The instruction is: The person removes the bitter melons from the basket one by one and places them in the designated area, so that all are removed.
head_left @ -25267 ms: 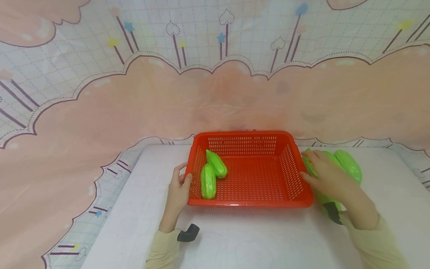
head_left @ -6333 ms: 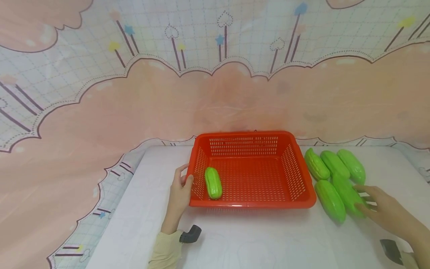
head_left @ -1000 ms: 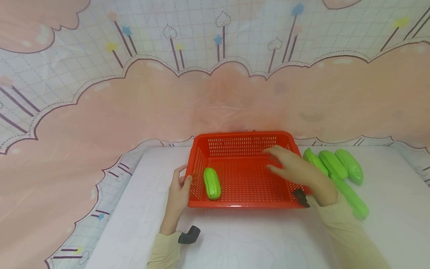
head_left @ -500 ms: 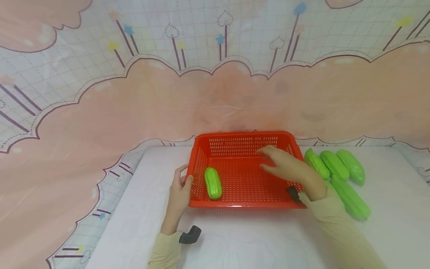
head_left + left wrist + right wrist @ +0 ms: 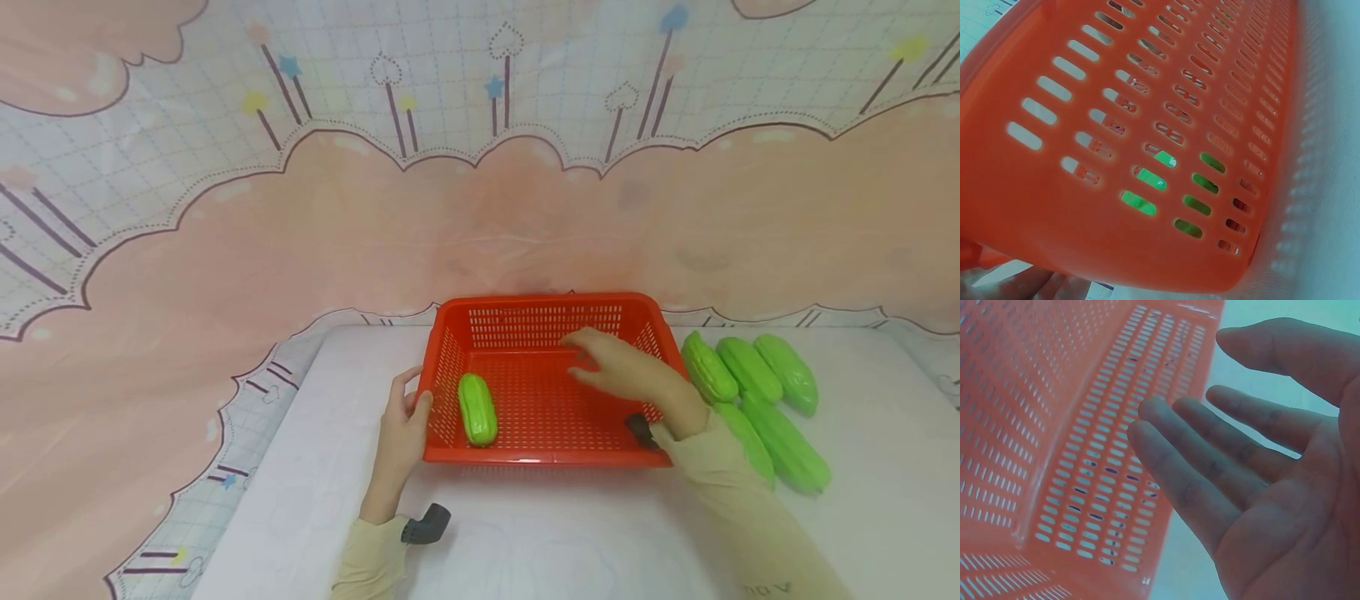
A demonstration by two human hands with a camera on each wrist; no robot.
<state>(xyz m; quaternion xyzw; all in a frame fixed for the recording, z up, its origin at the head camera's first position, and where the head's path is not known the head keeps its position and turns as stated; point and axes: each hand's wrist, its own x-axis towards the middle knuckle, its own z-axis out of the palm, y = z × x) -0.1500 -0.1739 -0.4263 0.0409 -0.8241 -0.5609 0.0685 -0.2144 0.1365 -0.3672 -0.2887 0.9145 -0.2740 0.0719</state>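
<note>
A red plastic basket [image 5: 551,457] with slotted walls stands on the white table. Inside it, near the left wall, lies a single bright green, ribbed, gourd-like vegetable [image 5: 477,409]; bits of green also show through the slots in the left wrist view. My left hand [image 5: 401,433] holds the basket's left rim, thumb on top and fingers outside. Over the right half of the basket hovers my right hand [image 5: 618,368], holding nothing. In the right wrist view its fingers [image 5: 1191,481] are spread loosely, palm bare, above the slotted wall.
Several more green gourd-like vegetables [image 5: 783,442] lie grouped on the table to the right of the basket, some partly behind my right sleeve [image 5: 738,492]. A patterned pink and white cloth [image 5: 525,225] hangs behind the table.
About 25 seconds ago two vegetables were in the basket; now one is. My right hand left the group on the right and, over the last second, drifted left above the basket. Left hand kept its hold.
</note>
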